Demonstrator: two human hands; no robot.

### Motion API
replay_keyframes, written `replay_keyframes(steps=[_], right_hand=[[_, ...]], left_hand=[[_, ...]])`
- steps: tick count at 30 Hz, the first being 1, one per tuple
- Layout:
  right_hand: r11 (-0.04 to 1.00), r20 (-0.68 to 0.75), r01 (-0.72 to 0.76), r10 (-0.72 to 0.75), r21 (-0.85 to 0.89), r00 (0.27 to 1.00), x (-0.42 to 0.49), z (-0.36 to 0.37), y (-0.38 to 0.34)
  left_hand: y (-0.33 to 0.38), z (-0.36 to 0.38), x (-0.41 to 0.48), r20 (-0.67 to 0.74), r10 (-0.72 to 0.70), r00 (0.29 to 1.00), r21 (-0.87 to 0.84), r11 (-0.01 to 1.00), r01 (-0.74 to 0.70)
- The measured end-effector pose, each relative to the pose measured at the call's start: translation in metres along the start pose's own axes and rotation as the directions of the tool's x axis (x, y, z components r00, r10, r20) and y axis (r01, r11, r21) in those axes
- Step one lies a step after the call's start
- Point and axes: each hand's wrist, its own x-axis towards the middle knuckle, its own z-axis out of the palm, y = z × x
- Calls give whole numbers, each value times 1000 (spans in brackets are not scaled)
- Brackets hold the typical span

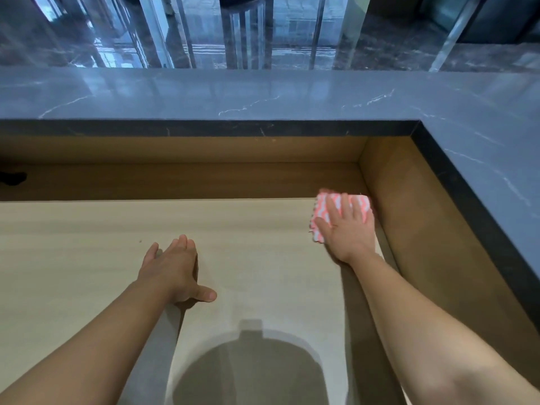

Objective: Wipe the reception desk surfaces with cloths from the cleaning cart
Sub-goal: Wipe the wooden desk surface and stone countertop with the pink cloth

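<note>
A pink-and-white patterned cloth (321,206) lies flat on the pale wooden lower desk surface (87,258), in its far right corner. My right hand (346,229) presses on the cloth with straight, spread fingers, close to the brown side panel. My left hand (175,270) rests flat on the desk near the middle, fingers straight, thumb out, holding nothing.
A raised dark grey marble counter (263,97) runs along the back and down the right side (482,159). Brown wooden panels (409,214) wall in the lower desk. A small dark object (13,178) sits at the far left under the counter. Glossy floor lies beyond.
</note>
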Motion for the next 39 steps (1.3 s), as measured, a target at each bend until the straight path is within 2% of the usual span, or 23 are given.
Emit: replay_keyframes(steps=[4, 7, 9, 13, 18, 22, 27, 31, 34, 36, 39], right_hand=[[996, -20, -60, 62, 65, 998, -3, 6, 9], [985, -15, -154, 156, 80, 988, -4, 12, -10], [985, -17, -160, 162, 70, 987, -11, 15, -30], [997, -33, -36, 38, 62, 999, -32, 23, -89], [970, -7, 230, -230, 76, 973, -68, 38, -178], [940, 34, 339, -340, 37, 940, -93, 45, -215], [944, 26, 330, -330, 6, 943, -91, 40, -174], [994, 26, 112, -113, 13, 993, -86, 31, -86], [998, 22, -55, 55, 9, 998, -98, 24, -18], [993, 40, -110, 108, 47, 993, -109, 20, 8], [990, 42, -117, 114, 83, 993, -120, 19, 17]], left_hand=[[-3, 2, -2, -21, 14, 1000, -14, 1000, -14], [-2, 2, 0, -33, 22, 999, -26, 999, -23], [-2, 3, 1, -44, 28, 999, -31, 999, -30], [-6, 6, -2, -76, 41, 996, -38, 998, -44], [-12, 23, -24, -239, 51, 970, -48, 997, -65], [-20, 36, -50, -219, 94, 971, -74, 991, -112], [-12, 43, -71, -149, 143, 978, -22, 989, -148], [-9, 48, -83, -95, 163, 982, 29, 987, -161], [-11, 50, -92, -86, 165, 982, 58, 985, -161], [-13, 53, -97, -96, 169, 981, 70, 984, -163], [-14, 58, -99, -108, 174, 979, 61, 984, -169]])
